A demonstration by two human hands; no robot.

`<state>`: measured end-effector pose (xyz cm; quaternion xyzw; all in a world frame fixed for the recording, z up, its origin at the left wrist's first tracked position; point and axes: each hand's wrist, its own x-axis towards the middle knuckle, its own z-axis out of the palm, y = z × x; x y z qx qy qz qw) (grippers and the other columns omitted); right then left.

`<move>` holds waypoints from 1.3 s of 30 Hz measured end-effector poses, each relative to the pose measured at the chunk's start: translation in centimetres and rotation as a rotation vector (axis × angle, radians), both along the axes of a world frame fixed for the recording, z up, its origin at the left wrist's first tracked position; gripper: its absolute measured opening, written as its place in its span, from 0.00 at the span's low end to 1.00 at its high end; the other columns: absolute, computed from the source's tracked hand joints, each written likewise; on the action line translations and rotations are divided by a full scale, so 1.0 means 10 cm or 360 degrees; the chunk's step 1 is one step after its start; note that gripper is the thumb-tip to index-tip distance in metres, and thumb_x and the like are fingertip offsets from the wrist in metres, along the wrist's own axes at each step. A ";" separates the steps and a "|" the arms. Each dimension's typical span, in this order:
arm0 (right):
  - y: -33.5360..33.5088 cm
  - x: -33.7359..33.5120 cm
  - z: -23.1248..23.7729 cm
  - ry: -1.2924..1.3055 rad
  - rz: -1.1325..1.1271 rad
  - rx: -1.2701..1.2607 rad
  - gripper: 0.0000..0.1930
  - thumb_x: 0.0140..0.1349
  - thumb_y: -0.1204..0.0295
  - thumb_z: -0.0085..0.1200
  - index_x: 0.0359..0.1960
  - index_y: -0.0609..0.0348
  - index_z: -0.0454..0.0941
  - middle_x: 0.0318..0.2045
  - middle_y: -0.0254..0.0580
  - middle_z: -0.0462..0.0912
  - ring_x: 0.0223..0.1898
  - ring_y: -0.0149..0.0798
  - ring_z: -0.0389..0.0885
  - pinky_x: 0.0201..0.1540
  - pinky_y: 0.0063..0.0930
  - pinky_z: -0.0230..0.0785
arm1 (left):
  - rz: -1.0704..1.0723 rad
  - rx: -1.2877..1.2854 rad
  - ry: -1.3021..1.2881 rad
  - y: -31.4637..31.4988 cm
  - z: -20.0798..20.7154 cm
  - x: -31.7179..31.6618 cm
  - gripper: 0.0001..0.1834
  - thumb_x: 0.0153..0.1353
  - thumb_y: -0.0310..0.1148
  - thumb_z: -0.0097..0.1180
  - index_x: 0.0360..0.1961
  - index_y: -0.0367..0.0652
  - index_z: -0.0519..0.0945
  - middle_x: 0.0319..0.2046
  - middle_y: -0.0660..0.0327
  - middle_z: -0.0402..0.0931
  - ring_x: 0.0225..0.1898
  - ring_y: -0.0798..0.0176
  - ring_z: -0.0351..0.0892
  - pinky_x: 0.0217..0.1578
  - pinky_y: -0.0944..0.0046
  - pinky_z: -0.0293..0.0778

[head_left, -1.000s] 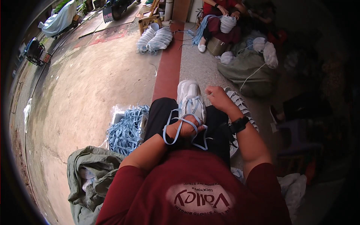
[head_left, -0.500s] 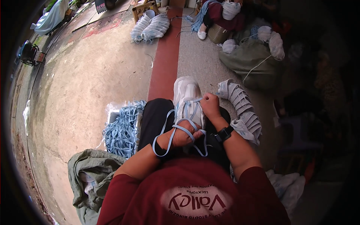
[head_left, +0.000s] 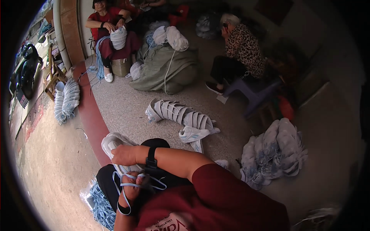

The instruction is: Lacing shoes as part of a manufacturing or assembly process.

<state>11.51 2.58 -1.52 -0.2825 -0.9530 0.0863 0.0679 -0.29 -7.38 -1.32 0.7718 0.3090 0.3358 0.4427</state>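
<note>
A white sneaker [head_left: 110, 141] rests over my lap with its toe pointing away from me. My left hand [head_left: 132, 189] is closed at its heel end, gripping it. A light-blue shoelace [head_left: 122, 185] loops loosely across that hand and wrist, and a loop spreads to the right. Over the front lacing my right hand [head_left: 126, 155] is closed in a pinch on the lace; its fingertips are mostly hidden by the hand itself. The right forearm crosses in front of my body and covers part of the shoe.
A curved row of nested white shoe uppers [head_left: 175, 111] lies beyond my right arm. Blue laces [head_left: 103, 208] are heaped at my left. More uppers [head_left: 275, 154] are piled at right. Two people sit farther off, beside a green sack [head_left: 175, 73] and a blue stool [head_left: 252, 94].
The view has swung to the right, bringing the seated people and the right-hand pile into sight. My right hand now covers more of the shoe's front. Both hands remain at the shoe.
</note>
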 end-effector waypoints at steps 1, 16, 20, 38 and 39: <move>0.00 0.02 0.01 0.0105 -0.0022 -0.0028 0.06 0.48 0.72 0.50 0.26 0.58 0.78 0.27 0.53 0.76 0.33 0.50 0.79 0.35 0.39 0.72 | -0.0050 0.0005 -0.0006 0.01 -0.02 0.02 0.18 0.60 0.35 0.46 0.15 0.36 0.70 0.13 0.51 0.65 0.16 0.48 0.64 0.20 0.56 0.60; -0.02 -0.04 -0.09 0.0676 -0.0796 -0.0380 0.09 0.49 0.74 0.47 0.33 0.52 0.75 0.27 0.58 0.78 0.33 0.58 0.77 0.35 0.47 0.68 | 0.0069 -0.0043 -0.0010 0.04 0.03 0.06 0.18 0.58 0.34 0.48 0.15 0.36 0.65 0.12 0.49 0.60 0.15 0.48 0.58 0.17 0.55 0.57; 0.03 0.06 0.02 0.0259 -0.0669 -0.0282 0.08 0.47 0.75 0.48 0.31 0.53 0.75 0.26 0.52 0.79 0.33 0.55 0.77 0.35 0.47 0.68 | 0.0049 -0.0025 -0.0002 0.05 -0.02 0.09 0.16 0.60 0.34 0.48 0.17 0.38 0.68 0.12 0.51 0.61 0.16 0.48 0.61 0.18 0.56 0.60; 0.15 -0.08 0.20 0.0102 -0.0599 -0.0563 0.06 0.43 0.70 0.54 0.23 0.58 0.76 0.27 0.51 0.78 0.32 0.50 0.77 0.35 0.41 0.68 | 0.0006 -0.0119 -0.0252 0.02 -0.19 -0.03 0.24 0.64 0.45 0.42 0.19 0.36 0.70 0.14 0.53 0.64 0.17 0.56 0.64 0.22 0.60 0.63; 0.17 -0.05 0.21 0.0133 -0.0627 -0.0779 0.07 0.43 0.68 0.56 0.22 0.59 0.76 0.25 0.51 0.78 0.31 0.50 0.77 0.35 0.40 0.68 | -0.0015 -0.0159 -0.0304 0.02 -0.17 -0.01 0.24 0.64 0.45 0.42 0.19 0.36 0.70 0.14 0.54 0.64 0.17 0.57 0.63 0.21 0.60 0.63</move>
